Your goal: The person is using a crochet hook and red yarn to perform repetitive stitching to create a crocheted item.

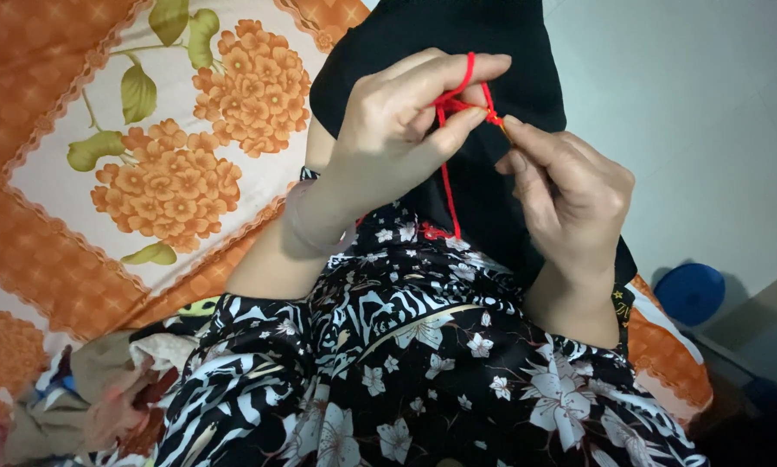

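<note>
My left hand (pixel 401 121) is raised with red yarn (pixel 447 177) looped over its index finger and pinched between thumb and fingers. My right hand (pixel 570 195) pinches a thin crochet hook (pixel 502 128) whose tip meets the yarn at a small red knot of stitches. A strand of yarn hangs down from the hands to my lap. Behind both hands lies black cloth (pixel 457 43). My lap is covered by a black and white flowered garment (pixel 423 363).
An orange bedsheet with big flower prints (pixel 172 147) spreads at left. Crumpled clothes (pixel 103 389) are piled at lower left. A blue round object (pixel 689 292) rests on the pale floor (pixel 691 130) at right.
</note>
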